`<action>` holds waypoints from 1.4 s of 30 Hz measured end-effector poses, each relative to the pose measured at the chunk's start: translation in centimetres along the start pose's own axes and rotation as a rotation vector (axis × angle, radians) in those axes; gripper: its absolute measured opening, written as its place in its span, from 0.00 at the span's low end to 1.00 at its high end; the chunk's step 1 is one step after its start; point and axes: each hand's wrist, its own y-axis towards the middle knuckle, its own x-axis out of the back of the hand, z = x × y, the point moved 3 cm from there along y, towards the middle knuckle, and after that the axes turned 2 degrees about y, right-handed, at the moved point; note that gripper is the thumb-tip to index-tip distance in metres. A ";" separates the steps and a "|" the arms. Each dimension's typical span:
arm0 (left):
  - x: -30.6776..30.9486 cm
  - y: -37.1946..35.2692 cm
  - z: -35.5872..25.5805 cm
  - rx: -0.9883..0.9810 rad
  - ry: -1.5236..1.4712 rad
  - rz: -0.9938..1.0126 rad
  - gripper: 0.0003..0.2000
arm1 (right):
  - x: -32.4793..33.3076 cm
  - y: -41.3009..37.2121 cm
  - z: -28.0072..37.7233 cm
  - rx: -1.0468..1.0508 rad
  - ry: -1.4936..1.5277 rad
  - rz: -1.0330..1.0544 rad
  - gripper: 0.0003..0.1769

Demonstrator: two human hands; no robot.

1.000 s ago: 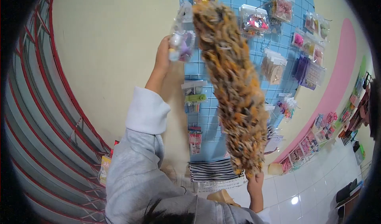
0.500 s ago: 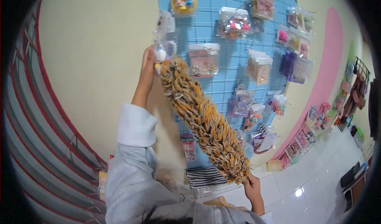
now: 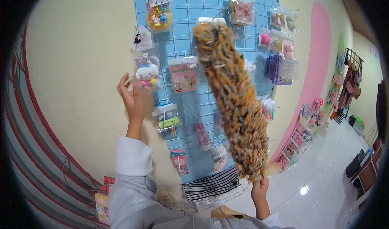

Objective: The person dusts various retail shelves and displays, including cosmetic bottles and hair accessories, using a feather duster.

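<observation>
A small accessories shop is shown: packaged trinkets are hung on hooks from a blue wire grid panel [image 3: 190, 22], and more packets are lined along the pink-striped wall [image 3: 314, 67] above a white tiled floor [image 3: 324, 180]

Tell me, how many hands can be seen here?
2. The left hand is raised and open, beside a hanging plush-toy packet on the blue wall grid. The right hand is low down, gripping the base of the feather duster. No others show.
</observation>
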 end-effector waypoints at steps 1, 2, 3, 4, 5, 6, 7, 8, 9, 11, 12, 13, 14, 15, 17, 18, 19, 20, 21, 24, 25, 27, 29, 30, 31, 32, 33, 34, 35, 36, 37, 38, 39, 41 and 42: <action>0.3 0.0 -1.1 -0.109 0.102 -0.046 0.28 | 0.1 0.5 0.3 -0.008 0.003 -0.041 0.10; 0.4 0.1 -2.3 -0.219 0.202 -0.092 0.27 | 0.2 1.2 0.5 -0.004 -0.029 -0.029 0.10; 0.1 0.4 -4.3 -0.344 0.240 -0.131 0.21 | 0.3 2.1 0.6 0.000 -0.061 -0.017 0.09; -0.3 0.8 -6.3 -0.443 0.275 -0.105 0.19 | 0.4 2.9 0.6 0.004 -0.093 -0.005 0.09; -0.8 1.3 -8.3 -0.541 0.312 -0.076 0.18 | 0.5 3.6 0.4 0.005 -0.079 0.006 0.08; -1.4 1.6 -10.2 -0.638 0.349 -0.046 0.16 | 0.5 3.9 0.3 0.013 -0.092 0.013 0.08; -2.2 2.1 -11.8 -0.664 0.366 0.003 0.14 | 0.4 4.2 0.1 0.022 -0.105 0.021 0.08; -3.2 2.4 -13.4 -0.689 0.384 0.052 0.13 | 0.5 4.4 -0.1 0.032 -0.117 0.032 0.08; -4.3 2.8 -14.6 -0.712 0.404 0.100 0.11 | 0.4 4.3 -0.1 0.031 -0.132 0.014 0.09; -6.5 3.9 -16.7 -0.728 0.368 0.189 0.10 | 0.4 4.0 -0.6 0.019 -0.110 0.033 0.10; -7.7 4.3 -17.4 -0.736 0.349 0.235 0.10 | 0.7 3.7 -1.0 0.011 -0.098 0.041 0.10; -9.0 4.6 -17.6 -0.727 0.371 0.255 0.10 | 1.1 3.4 -1.9 -0.010 -0.112 0.061 0.11; -10.2 4.8 -17.8 -0.717 0.392 0.276 0.10 | 1.5 3.2 -2.2 -0.033 -0.108 0.084 0.11; -11.4 5.1 -18.0 -0.707 0.414 0.297 0.11 | 1.8 3.0 -2.3 -0.057 -0.104 0.107 0.12; -13.7 5.5 -17.8 -0.705 0.466 0.347 0.12 | 2.3 2.9 -3.3 -0.083 -0.092 0.138 0.12; -14.8 5.7 -17.5 -0.705 0.492 0.374 0.13 | 2.4 3.1 -3.2 -0.083 -0.099 0.164 0.12; -15.9 5.7 -17.5 -0.750 0.550 0.356 0.14 | 2.5 3.3 -2.9 -0.083 -0.105 0.189 0.12; -16.9 5.5 -17.5 -0.795 0.607 0.340 0.15 | 2.5 3.5 -2.8 -0.085 -0.111 0.213 0.13; -17.8 5.4 -17.4 -0.840 0.663 0.324 0.15 | 2.4 3.8 -2.8 -0.050 -0.105 0.219 0.12; -19.8 5.2 -16.7 -0.830 0.818 0.358 0.17 | 2.1 4.6 -2.9 -0.117 -0.088 0.253 0.12; -20.2 5.1 -16.3 -0.816 0.843 0.377 0.17 | 1.9 4.8 -2.8 -0.138 -0.065 0.267 0.14; -20.7 4.9 -15.4 -0.782 0.892 0.415 0.18 | 1.7 5.2 -2.5 -0.182 -0.023 0.296 0.17; -21.1 4.8 -14.7 -0.749 0.887 0.442 0.19 | 1.8 5.8 -2.2 -0.200 0.014 0.321 0.20; -21.2 4.9 -14.5 -0.731 0.886 0.453 0.19 | 2.1 6.0 -2.3 -0.195 0.023 0.333 0.18; -21.3 4.8 -14.5 -0.738 0.889 0.452 0.20 | 2.2 6.2 -2.5 -0.189 0.033 0.344 0.16; -21.3 4.7 -14.5 -0.743 0.893 0.452 0.20 | 2.3 6.3 -2.6 -0.182 0.042 0.356 0.14; -21.3 4.5 -14.5 -0.745 0.897 0.449 0.20 | 2.6 6.4 -2.7 -0.178 0.063 0.364 0.16; -21.3 4.3 -14.4 -0.716 0.879 0.454 0.20 | 3.0 6.3 -2.9 -0.172 0.085 0.373 0.17; -21.4 4.2 -14.1 -0.689 0.861 0.457 0.21 | 3.3 6.3 -3.1 -0.164 0.107 0.381 0.19; -21.5 4.2 -13.9 -0.662 0.841 0.458 0.21 | 3.6 6.2 -3.6 -0.145 0.111 0.387 0.17; -21.6 4.3 -13.8 -0.591 0.792 0.474 0.21 | 4.1 6.2 -4.3 -0.126 0.115 0.393 0.15; -21.7 4.4 -13.8 -0.522 0.741 0.488 0.21 | 4.7 6.3 -4.9 -0.105 0.117 0.396 0.14; -21.8 4.3 -14.0 -0.454 0.685 0.502 0.22 | 5.3 6.2 -5.5 -0.126 0.143 0.407 0.13; -21.7 4.4 -15.2 -0.407 0.683 0.502 0.22 | 6.7 6.4 -6.3 -0.170 0.191 0.424 0.13; -21.8 4.3 -15.7 -0.384 0.681 0.504 0.23 | 7.5 6.7 -6.2 -0.143 0.196 0.400 0.12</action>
